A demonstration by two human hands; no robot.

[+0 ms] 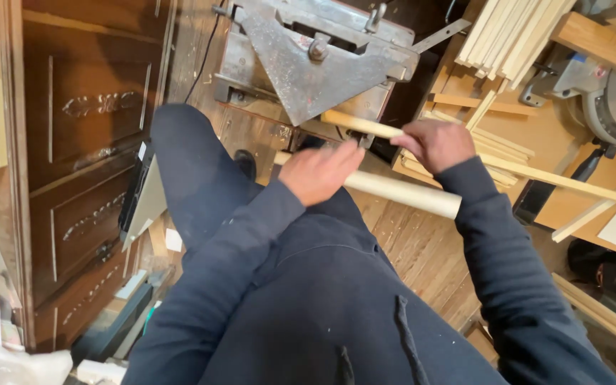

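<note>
Left hand [320, 173]: fingers curled over near wooden moulding strip [401, 192], gripping near its left end. Strip pale, rounded, long axis running from left hand down-right to cut end, crossing above lap.

Right hand [436, 145]: fingers closed on second strip [536, 175], thinner, lying just beyond the first, roughly parallel; left end tucked under grey metal mitre cutter [315, 64], right end reaching far right over stacked mouldings [515, 36].

Hands near each other, apart; right hand nearer the cutter's blade end.

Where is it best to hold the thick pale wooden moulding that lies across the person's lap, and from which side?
Probably the bare right end of the thick pale moulding, taken from above. It lies nearly flat, the left hand already covers its middle, and that end juts free over the floor.
</note>
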